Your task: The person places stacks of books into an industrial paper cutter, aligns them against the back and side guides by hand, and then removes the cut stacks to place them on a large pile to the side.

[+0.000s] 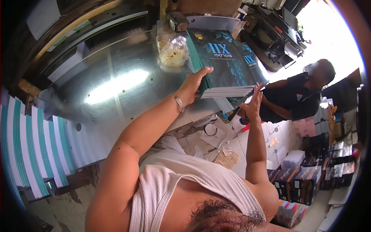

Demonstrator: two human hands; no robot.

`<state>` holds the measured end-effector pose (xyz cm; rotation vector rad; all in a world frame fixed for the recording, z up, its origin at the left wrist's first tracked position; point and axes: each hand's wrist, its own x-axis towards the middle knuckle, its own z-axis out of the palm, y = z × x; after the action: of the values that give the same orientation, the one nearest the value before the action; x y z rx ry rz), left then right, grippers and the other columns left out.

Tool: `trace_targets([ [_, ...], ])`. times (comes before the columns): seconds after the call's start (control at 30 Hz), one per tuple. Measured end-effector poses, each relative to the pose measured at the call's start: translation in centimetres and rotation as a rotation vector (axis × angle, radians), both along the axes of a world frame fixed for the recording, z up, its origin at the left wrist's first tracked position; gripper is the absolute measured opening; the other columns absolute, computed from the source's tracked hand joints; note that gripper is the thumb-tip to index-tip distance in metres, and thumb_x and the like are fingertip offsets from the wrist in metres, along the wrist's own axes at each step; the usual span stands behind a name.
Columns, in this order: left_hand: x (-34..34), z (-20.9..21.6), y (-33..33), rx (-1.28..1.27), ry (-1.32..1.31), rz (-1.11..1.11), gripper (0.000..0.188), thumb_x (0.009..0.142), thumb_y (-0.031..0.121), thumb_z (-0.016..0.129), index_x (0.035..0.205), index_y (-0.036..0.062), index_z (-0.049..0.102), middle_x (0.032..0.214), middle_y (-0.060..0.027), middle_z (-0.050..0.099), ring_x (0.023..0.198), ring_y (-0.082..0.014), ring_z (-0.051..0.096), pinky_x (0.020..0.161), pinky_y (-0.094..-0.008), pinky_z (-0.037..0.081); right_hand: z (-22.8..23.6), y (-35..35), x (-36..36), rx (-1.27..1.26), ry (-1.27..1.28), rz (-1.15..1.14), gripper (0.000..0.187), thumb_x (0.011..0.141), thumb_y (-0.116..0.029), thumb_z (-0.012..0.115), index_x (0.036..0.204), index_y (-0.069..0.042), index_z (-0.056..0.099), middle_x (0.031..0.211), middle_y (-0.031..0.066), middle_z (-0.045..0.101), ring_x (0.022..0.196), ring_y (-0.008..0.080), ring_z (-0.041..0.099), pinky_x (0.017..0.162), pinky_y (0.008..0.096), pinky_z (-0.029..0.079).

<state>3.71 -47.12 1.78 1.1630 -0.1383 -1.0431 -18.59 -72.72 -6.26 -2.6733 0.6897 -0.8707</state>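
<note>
A thick stack of dark teal books [228, 63] with leafy covers lies at the near right end of the metal table [100, 73]. My left hand [194, 86] grips the stack's left side, its thumb over the top cover and its other fingers mostly hidden. At the near right corner of the stack, my right hand [253, 103] has its fingers stretched out and apart; whether it presses on the books I cannot tell. Behind the stack's right side shows a second pile of the same books [250, 62].
A clear plastic bag [174, 53] of pale contents sits left of the stack. Piles of white and teal sheets [34, 147] stand at the left. A person in a dark shirt [295, 92] is close by on the right. Boxes [307, 183] and paper scraps [226, 159] lie on the floor.
</note>
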Motion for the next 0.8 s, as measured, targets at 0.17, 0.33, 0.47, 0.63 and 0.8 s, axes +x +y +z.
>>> trace_targets([
  [0.17, 0.7, -2.0, -0.6, -0.221, 0.115, 0.009, 0.046, 0.082, 0.036, 0.08, 0.107, -0.0018, 0.07, 0.092, -0.0082, 0.072, 0.077, -0.0199, 0.071, 0.072, -0.0383, 0.059, 1.3, 0.8, 0.6, -0.022, 0.02, 0.014, 0.154, 0.054, -0.014, 0.093, 0.164, -0.01, -0.015, 0.16, 0.0094, 0.044, 0.153, 0.0377, 0.03, 0.125, 0.0586, 0.014],
  [0.33, -0.2, -2.5, 3.4, -0.289, 0.095, -0.117, 0.038, 0.092, 0.036, 0.067, 0.112, 0.0041, 0.068, 0.102, -0.0079, 0.074, 0.088, -0.0189, 0.073, 0.08, -0.035, 0.059, 0.1, 0.1, 0.6, -0.083, 0.009, -0.008, 0.148, 0.059, -0.015, 0.091, 0.164, -0.011, -0.014, 0.16, 0.0092, 0.044, 0.152, 0.0366, 0.032, 0.121, 0.0671, 0.017],
  [0.47, -2.5, -3.2, 11.8, -0.299, 0.179, -0.126, 0.041, 0.091, 0.032, 0.065, 0.118, 0.001, 0.066, 0.107, -0.0103, 0.074, 0.092, -0.0204, 0.073, 0.086, -0.0345, 0.059, 0.5, 1.3, 1.0, -0.027, 0.006, -0.034, 0.145, 0.064, -0.02, 0.09, 0.164, -0.011, -0.014, 0.161, 0.0111, 0.043, 0.152, 0.0372, 0.032, 0.12, 0.0691, 0.015],
  [0.63, -6.3, -3.6, 21.5, -0.245, 0.041, 0.118, 0.049, 0.091, 0.024, 0.06, 0.131, -0.0039, 0.059, 0.115, -0.0149, 0.071, 0.102, -0.0246, 0.072, 0.092, -0.0374, 0.059, 1.2, 3.5, 0.4, 0.093, -0.171, -0.004, 0.142, 0.068, -0.023, 0.092, 0.164, -0.008, -0.012, 0.166, 0.0187, 0.03, 0.154, 0.038, 0.027, 0.123, 0.0639, 0.012],
  [0.8, -7.4, -3.4, 26.9, -0.302, 0.303, 0.201, 0.036, 0.092, 0.019, 0.064, 0.121, -0.0024, 0.063, 0.109, -0.0121, 0.071, 0.095, -0.0209, 0.072, 0.084, -0.0372, 0.061, 3.3, 15.8, -1.5, 0.032, -0.465, 0.138, 0.114, 0.076, -0.062, 0.081, 0.158, -0.001, 0.031, 0.16, 0.0274, 0.036, 0.15, 0.0385, 0.033, 0.125, 0.0576, 0.013],
])
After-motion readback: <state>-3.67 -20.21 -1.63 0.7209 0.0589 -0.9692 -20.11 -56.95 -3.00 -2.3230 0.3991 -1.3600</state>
